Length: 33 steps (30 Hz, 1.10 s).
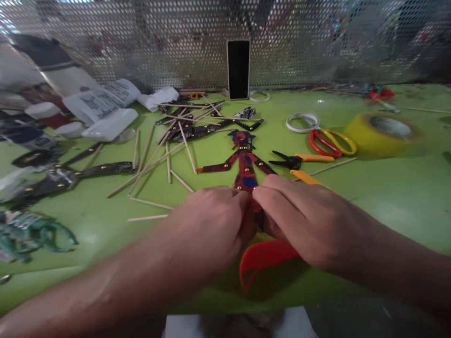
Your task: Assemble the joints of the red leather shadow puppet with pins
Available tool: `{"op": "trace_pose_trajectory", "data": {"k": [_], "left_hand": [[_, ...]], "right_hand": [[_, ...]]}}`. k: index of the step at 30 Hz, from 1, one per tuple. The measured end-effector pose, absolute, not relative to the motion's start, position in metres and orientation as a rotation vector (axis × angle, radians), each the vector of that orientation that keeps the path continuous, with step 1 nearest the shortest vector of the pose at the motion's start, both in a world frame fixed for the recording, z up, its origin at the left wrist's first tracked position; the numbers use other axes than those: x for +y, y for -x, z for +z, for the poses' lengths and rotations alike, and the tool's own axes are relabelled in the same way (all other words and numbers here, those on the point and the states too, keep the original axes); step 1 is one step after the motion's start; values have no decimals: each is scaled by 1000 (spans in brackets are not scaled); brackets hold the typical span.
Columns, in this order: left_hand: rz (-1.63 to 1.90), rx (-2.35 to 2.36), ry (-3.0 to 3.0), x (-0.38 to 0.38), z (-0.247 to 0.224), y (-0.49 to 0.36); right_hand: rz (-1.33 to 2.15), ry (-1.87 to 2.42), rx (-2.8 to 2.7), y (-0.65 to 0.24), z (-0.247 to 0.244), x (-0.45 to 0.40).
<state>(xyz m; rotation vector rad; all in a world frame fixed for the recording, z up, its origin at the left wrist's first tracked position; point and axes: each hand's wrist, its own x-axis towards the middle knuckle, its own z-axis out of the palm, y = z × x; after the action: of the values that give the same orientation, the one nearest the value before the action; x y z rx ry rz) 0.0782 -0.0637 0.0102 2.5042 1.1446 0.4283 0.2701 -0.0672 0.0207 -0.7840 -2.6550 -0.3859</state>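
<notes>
A jointed puppet figure (245, 166), dark red with blue patches and brass-coloured fasteners, lies on the green table with its head pointing away from me. My left hand (220, 216) and my right hand (296, 216) meet over its lower end, fingers curled in and pinching there. Both fingertips and most of the puppet's lower part are hidden behind the knuckles. Just below my right hand sits a scissors handle or similar orange-red curved plastic piece (262, 258), partly covered by that hand.
Thin wooden sticks (169, 162) and black jointed pieces (190, 126) are heaped left of centre. Pliers with orange handles (299, 159), red-and-yellow scissors (334, 143) and yellow tape (366, 134) lie on the right. A phone (238, 70) stands against the perforated metal screen (169, 47).
</notes>
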Motion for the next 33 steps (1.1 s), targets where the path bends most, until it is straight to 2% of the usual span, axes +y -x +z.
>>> {"op": "trace_pose_trajectory", "data": {"k": [12,17,23,27,33], "left_hand": [[363,1149,-2429,-61,13,-76],[310,1121,-2393,-59,11,-78],[424,1102,-2284,-57,10,-80],[327,1153,-2262,-59,12,-79],[317,1181,-2504,-60,1,-79]], "right_hand": [[-142,842,-2667,-275,17,-65],[-125,844,-2680,-273,19,-66],[-98,851,-2625,-272,18,-63],[-72,849,-2676,-276,14,-63],[217,1005,-2578,-277,8,-61]]}}
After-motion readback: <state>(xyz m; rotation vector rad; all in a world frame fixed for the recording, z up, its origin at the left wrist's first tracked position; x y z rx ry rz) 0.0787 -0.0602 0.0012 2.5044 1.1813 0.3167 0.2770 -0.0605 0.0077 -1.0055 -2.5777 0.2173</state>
